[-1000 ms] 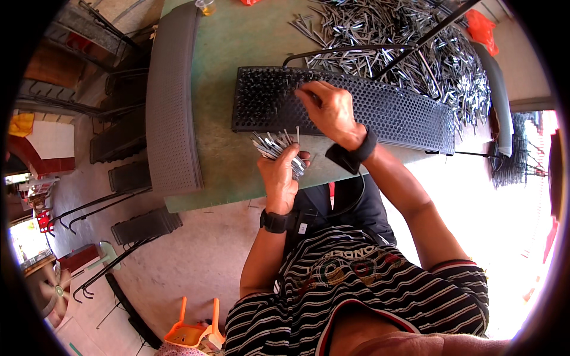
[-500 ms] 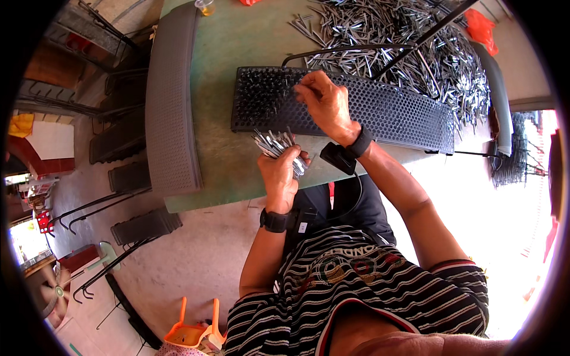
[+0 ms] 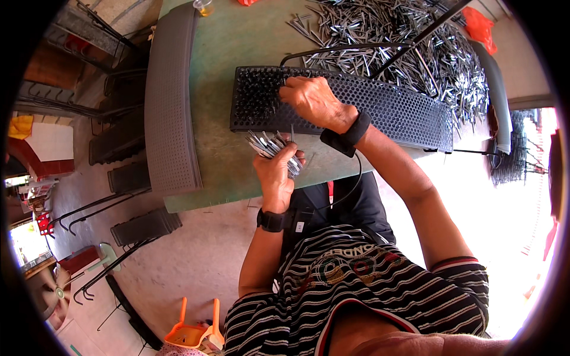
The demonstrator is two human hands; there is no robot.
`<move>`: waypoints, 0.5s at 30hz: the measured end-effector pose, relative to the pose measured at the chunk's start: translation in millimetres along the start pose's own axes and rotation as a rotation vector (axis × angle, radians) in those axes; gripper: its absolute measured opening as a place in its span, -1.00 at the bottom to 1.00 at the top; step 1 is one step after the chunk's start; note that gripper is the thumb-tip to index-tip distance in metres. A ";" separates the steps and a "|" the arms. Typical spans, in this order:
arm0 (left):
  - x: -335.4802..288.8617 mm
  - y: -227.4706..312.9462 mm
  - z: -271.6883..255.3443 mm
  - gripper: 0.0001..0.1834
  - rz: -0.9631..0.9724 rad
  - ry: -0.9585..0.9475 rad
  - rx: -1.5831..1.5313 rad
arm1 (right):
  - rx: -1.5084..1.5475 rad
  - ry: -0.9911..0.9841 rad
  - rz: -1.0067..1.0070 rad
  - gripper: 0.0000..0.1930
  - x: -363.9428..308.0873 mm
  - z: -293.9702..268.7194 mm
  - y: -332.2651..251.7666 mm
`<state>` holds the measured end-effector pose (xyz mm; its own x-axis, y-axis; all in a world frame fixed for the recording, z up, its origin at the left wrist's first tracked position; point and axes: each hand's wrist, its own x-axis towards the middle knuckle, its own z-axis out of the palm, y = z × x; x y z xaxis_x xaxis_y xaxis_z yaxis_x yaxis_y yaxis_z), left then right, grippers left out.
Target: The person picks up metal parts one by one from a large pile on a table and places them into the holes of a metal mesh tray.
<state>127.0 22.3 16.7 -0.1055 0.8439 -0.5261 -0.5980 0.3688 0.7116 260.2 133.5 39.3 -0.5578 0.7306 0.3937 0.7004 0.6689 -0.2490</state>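
Your flat green-topped table (image 3: 222, 53) spans the upper middle of the frame, above a pale floor (image 3: 202, 249). At lower left you have a small orange plastic chair (image 3: 184, 338) and a pale-bladed fan (image 3: 59, 292). White light (image 3: 499, 231) floods the right side, below a beige wall (image 3: 522, 77).

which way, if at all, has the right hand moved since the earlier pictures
Yes, leftward: the right hand is now nearer the left end of the black perforated tray, with its fingers farther over that end.
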 end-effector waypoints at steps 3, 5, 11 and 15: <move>-1.4 2.6 0.7 -0.80 -0.006 -0.002 -0.004 | 0.237 0.192 0.197 -0.85 -9.8 -1.3 -5.1; 2.8 -1.0 -4.5 -0.80 -0.001 -0.001 -0.006 | 0.541 -0.043 0.510 -0.84 -18.9 -13.5 -18.6; 4.7 0.7 1.0 -0.77 0.016 -0.089 -0.020 | 0.906 0.196 0.794 -0.90 -28.5 -9.8 -30.7; 5.8 -1.9 -3.4 -0.75 -0.029 -0.059 -0.041 | 0.755 0.449 0.588 -0.91 -18.6 -1.9 -33.4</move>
<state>124.8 25.2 10.7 -0.0410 0.8551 -0.5169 -0.6322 0.3784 0.6761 248.1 97.4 42.0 0.1030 0.9529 0.2853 0.2618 0.2507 -0.9320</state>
